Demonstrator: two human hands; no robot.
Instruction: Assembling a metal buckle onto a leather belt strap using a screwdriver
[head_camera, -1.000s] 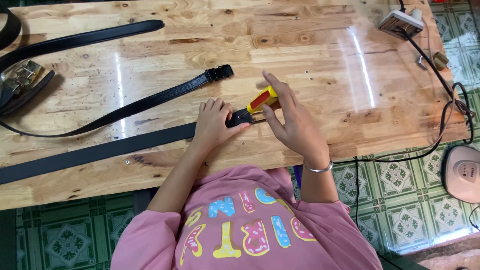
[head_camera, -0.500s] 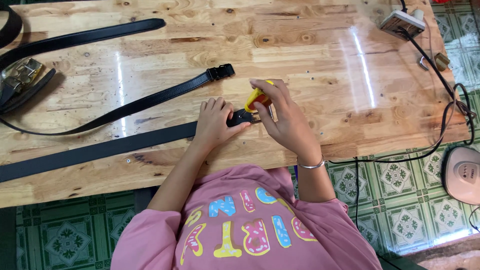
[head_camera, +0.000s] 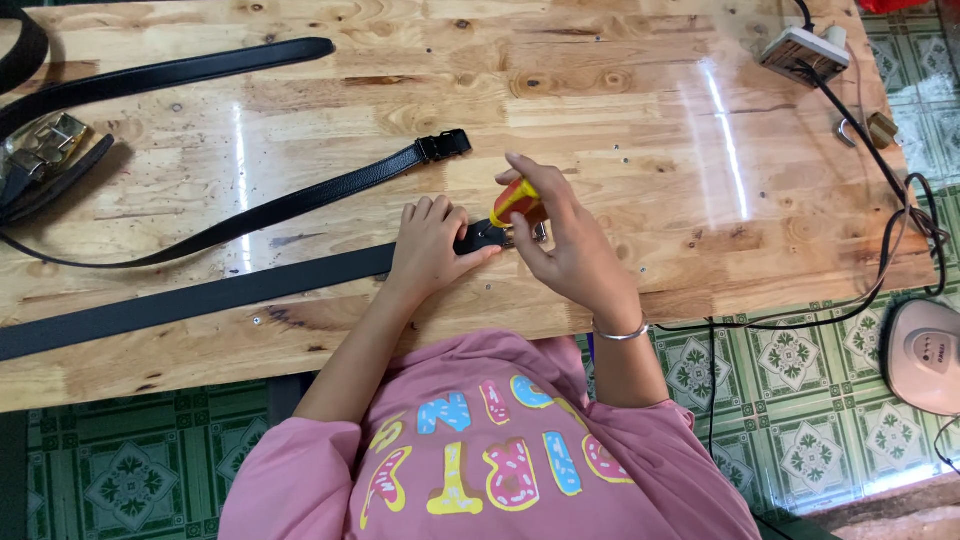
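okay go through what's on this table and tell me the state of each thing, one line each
Left hand: pressed flat on the black belt, pinning it to the table.
Right hand: closed around the yellow-and-red tool, tip down at the belt's end.
Second belt: lying loose, clasp end free.
Power strip: cable attached.

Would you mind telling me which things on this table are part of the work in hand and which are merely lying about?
In use:
left hand pressing the black belt
right hand holding the yellow-and-red tool at the belt's end

Lying about:
second black belt
metal buckle
power strip
pink device
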